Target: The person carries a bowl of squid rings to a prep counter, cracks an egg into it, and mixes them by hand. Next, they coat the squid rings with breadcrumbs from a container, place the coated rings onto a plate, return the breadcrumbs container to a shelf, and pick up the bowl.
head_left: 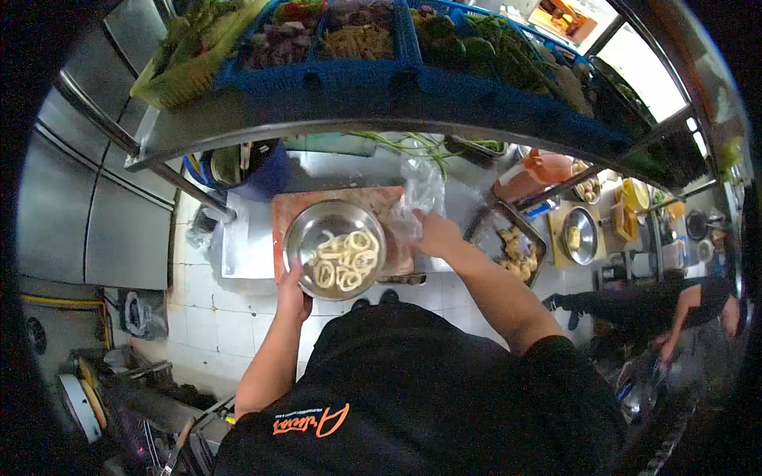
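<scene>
My left hand (294,295) grips the near-left rim of a round metal bowl (295,236), its fingers partly hidden beneath. Pale rings (346,260), which look like squid rings, lie inside the bowl. The bowl is over a reddish cutting board (337,196) on the steel counter. To the right of it, my right hand (435,235) is closed on a clear plastic bag (424,189), which looks crumpled. What the bag contains, if anything, I cannot make out.
Above the counter runs a steel shelf (317,127) with blue baskets (317,73) of vegetables. A blue bucket (266,178) stands left, green stalks (413,143) lie behind, and a tray (540,266) of pale food pieces sits right. Another person (675,317) is at far right.
</scene>
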Demonstrator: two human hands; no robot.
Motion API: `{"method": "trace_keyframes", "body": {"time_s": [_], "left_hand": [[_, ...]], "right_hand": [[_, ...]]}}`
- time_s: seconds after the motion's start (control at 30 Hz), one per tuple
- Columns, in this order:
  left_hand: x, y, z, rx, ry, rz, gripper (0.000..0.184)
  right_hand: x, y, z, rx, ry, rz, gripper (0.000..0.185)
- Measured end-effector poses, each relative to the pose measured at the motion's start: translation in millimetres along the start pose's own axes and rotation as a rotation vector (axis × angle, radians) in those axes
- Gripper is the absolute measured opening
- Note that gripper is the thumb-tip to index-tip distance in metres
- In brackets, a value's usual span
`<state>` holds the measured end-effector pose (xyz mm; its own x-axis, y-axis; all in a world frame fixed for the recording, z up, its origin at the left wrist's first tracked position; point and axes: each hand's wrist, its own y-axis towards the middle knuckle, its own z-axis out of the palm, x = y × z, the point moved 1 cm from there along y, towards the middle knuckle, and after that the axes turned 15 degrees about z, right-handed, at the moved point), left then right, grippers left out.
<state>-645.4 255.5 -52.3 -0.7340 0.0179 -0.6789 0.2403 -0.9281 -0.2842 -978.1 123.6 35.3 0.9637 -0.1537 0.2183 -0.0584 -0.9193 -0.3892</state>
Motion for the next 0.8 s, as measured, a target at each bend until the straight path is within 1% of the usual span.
{"method": "trace_keyframes", "body": {"time_s": [0.03, 0.07, 0.1, 0.13, 0.2, 0.23, 0.27, 0.3, 0.33, 0.37, 0.4, 0.43, 0.47, 0.5, 0.53, 0.57, 0.6, 0.63, 0.67, 0.7, 0.73, 0.77, 0.8], "left_hand": [[-6, -2, 0, -0.005, 0.010, 0.013, 0.049], [-13, -4, 3, -0.083, 0.047, 0.014, 0.048], [-18, -8, 11, -0.168, 0.081, 0.019, 0.048], [-21, -10, 21, -0.184, 0.181, 0.039, 0.049], [-18, -4, 35, -0.215, 0.205, 0.054, 0.048], [-16, 1, 39, -0.228, 0.230, 0.052, 0.047], [-11, 8, 41, -0.222, 0.270, 0.106, 0.049], [-14, 11, 53, -0.249, 0.259, 0.088, 0.051], [3, 30, 23, -0.231, 0.320, 0.091, 0.054], [-9, 28, 38, -0.272, 0.736, 0.100, 0.054], [-4, 33, 25, -0.189, 0.944, 0.296, 0.041], [-23, 29, 43, -0.169, 1.412, 0.486, 0.046], [-27, 30, 36, -0.125, 1.363, 0.442, 0.052], [-35, 29, 40, -0.002, 1.223, 0.693, 0.055], [-46, 22, 47, -0.051, 1.227, 0.695, 0.055], [-60, 11, 63, 0.060, 1.211, 0.722, 0.062], [-71, 6, 73, 0.183, 1.187, 0.745, 0.070], [-77, 4, 77, 0.171, 1.187, 0.745, 0.070], [-81, 3, 81, 0.339, 1.000, 0.678, 0.074], [-91, 2, 75, 0.423, 0.899, 0.645, 0.075], [-100, 1, 68, 0.502, 0.799, 0.602, 0.077], [-113, 5, 58, 0.454, 0.796, 0.537, 0.071], [-126, 9, 49, 0.406, 0.791, 0.474, 0.066]], "right_hand": [[-3, 20, 14, -0.047, 0.032, -0.009, 0.038], [-14, 62, 36, -0.120, -0.067, -0.005, 0.053], [-11, 76, 23, -0.117, -0.062, -0.029, 0.053], [-8, 85, 12, -0.288, -0.083, -0.116, 0.048], [0, 109, -1, -0.445, -0.099, -0.230, 0.043], [3, 125, 2, -0.306, -0.119, -0.172, 0.037], [5, 137, 5, -0.222, -0.086, -0.114, 0.033], [8, 148, 7, -0.142, -0.055, -0.052, 0.029], [9, 157, 6, -0.112, 0.031, 0.011, 0.027], [-10, 187, 20, -0.207, -0.098, 0.004, 0.025], [-20, 183, 15, -0.249, -0.168, -0.088, 0.025], [-25, 166, 6, -0.325, -0.292, -0.290, 0.024], [-27, 150, -1, -0.431, -0.444, -0.506, 0.023], [-24, 130, -9, -0.518, -0.549, -0.672, 0.023], [-13, 110, -20, -0.564, -0.588, -0.796, 0.022], [23, 68, -36, -0.212, -0.271, -0.741, 0.026], [60, 26, -54, 0.187, 0.211, -0.622, 0.030], [96, -16, -71, 0.429, 0.573, -0.461, 0.034], [132, -31, -66, 0.406, 0.477, -0.490, 0.035], [169, -46, -61, 0.382, 0.382, -0.520, 0.037], [197, -55, -54, 0.330, 0.191, -0.570, 0.040], [216, -58, -36, 0.328, 0.185, -0.568, 0.040], [233, -54, -12, 0.303, 0.297, -0.643, 0.037]]}}
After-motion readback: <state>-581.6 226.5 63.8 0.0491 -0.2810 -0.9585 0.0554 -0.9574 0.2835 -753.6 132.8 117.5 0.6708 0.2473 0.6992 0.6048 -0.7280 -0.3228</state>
